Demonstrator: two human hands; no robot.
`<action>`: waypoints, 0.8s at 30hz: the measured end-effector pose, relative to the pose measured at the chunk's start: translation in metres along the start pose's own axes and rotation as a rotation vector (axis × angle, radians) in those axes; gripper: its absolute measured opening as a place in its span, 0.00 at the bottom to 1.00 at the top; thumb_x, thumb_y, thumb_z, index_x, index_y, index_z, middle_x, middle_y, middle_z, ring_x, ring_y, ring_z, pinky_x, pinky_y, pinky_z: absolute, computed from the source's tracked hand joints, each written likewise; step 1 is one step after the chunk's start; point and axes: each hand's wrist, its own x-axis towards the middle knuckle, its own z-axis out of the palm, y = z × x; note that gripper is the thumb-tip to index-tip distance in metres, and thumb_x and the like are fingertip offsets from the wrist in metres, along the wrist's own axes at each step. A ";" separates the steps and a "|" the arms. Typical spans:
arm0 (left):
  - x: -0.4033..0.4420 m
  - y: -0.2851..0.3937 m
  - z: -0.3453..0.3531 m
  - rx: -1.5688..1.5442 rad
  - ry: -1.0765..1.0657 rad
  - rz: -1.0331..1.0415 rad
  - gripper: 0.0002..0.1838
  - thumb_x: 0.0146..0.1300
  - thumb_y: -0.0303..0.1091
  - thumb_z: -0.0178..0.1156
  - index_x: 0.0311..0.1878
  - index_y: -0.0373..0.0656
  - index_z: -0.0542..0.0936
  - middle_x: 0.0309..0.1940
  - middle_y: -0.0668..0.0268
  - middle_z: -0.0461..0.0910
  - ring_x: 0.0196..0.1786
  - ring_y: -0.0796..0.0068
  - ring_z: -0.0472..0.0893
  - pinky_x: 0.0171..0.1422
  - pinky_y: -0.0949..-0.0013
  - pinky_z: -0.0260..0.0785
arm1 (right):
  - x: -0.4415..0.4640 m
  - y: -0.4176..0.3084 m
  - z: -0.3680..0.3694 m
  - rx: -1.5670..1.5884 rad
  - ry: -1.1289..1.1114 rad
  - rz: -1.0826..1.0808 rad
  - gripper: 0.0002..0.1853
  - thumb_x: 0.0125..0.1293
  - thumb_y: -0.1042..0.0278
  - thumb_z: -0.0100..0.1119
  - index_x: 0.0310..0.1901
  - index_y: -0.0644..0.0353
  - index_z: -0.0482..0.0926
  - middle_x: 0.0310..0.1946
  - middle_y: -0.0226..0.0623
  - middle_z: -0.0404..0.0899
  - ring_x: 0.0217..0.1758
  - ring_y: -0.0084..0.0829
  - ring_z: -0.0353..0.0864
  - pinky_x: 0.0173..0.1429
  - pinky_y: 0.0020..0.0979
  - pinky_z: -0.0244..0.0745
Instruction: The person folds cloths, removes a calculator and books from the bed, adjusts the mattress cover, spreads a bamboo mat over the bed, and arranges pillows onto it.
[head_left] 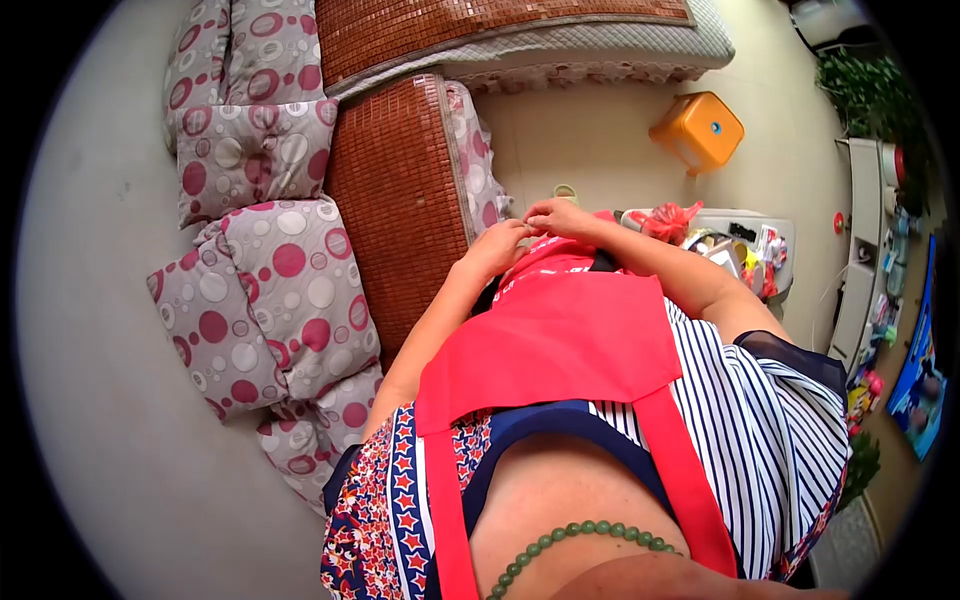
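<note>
My left hand and my right hand meet in front of my waist, at the lower end of a red apron. Both have their fingers bent and closed, with the fingertips touching or nearly touching each other. Whatever lies between the fingertips, if anything, is too small to make out. White print shows on the apron just below the hands, and a dark strap or patch sits beside the right wrist. The apron covers a striped and star-patterned top.
A sofa with brown mats and dotted cushions runs along the left and top. An orange stool stands at upper right. Nearer is a table with a red plastic bag and clutter. A television is at far right.
</note>
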 end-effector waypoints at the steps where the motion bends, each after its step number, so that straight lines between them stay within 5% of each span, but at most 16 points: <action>1: -0.008 -0.002 0.003 0.013 -0.017 0.037 0.19 0.55 0.30 0.61 0.52 0.44 0.78 0.52 0.55 0.75 0.55 0.54 0.74 0.60 0.59 0.67 | -0.005 0.002 0.010 0.022 0.018 0.019 0.13 0.67 0.65 0.51 0.46 0.64 0.78 0.33 0.33 0.81 0.36 0.23 0.78 0.41 0.25 0.74; 9: -0.103 -0.015 0.050 0.014 -0.087 0.088 0.13 0.58 0.35 0.56 0.44 0.44 0.83 0.46 0.54 0.78 0.49 0.53 0.78 0.56 0.58 0.70 | -0.035 0.059 0.132 0.086 0.087 -0.092 0.10 0.63 0.68 0.53 0.39 0.66 0.79 0.27 0.34 0.80 0.30 0.24 0.77 0.36 0.26 0.73; 12: -0.122 -0.023 0.074 -0.015 -0.161 0.131 0.12 0.58 0.35 0.56 0.41 0.43 0.83 0.45 0.54 0.79 0.49 0.53 0.78 0.56 0.58 0.70 | -0.051 0.069 0.160 0.071 0.042 0.036 0.11 0.66 0.67 0.51 0.41 0.65 0.79 0.30 0.32 0.80 0.34 0.21 0.78 0.40 0.24 0.74; 24: -0.128 0.005 0.094 0.096 -0.211 0.276 0.11 0.56 0.32 0.57 0.40 0.40 0.82 0.42 0.54 0.80 0.43 0.53 0.80 0.50 0.57 0.71 | -0.098 0.093 0.184 0.056 0.266 -0.010 0.11 0.63 0.65 0.52 0.35 0.63 0.80 0.26 0.33 0.80 0.28 0.23 0.76 0.35 0.26 0.71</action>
